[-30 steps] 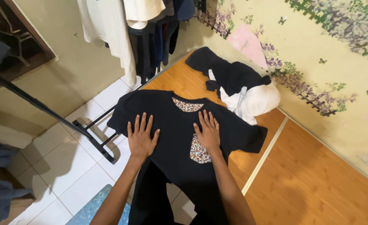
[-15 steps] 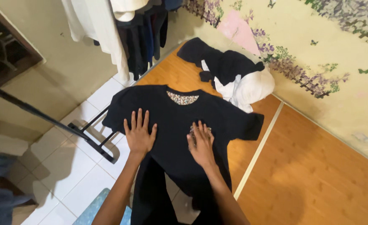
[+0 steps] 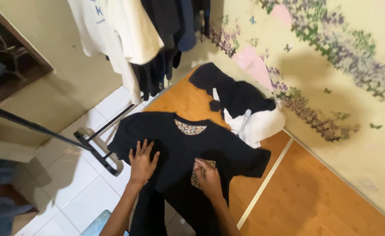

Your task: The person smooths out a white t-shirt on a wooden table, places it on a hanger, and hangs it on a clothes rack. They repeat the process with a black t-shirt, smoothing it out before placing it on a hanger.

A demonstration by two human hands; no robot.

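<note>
black t-shirt [image 3: 188,144] flat under left hand [image 3: 141,164] and right hand [image 3: 208,179]

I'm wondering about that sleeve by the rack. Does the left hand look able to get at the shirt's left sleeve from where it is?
Probably yes. The left hand lies flat on the black shirt right beside that sleeve, with nothing over it. The rack's foot sits just past it on the tiles.
</note>
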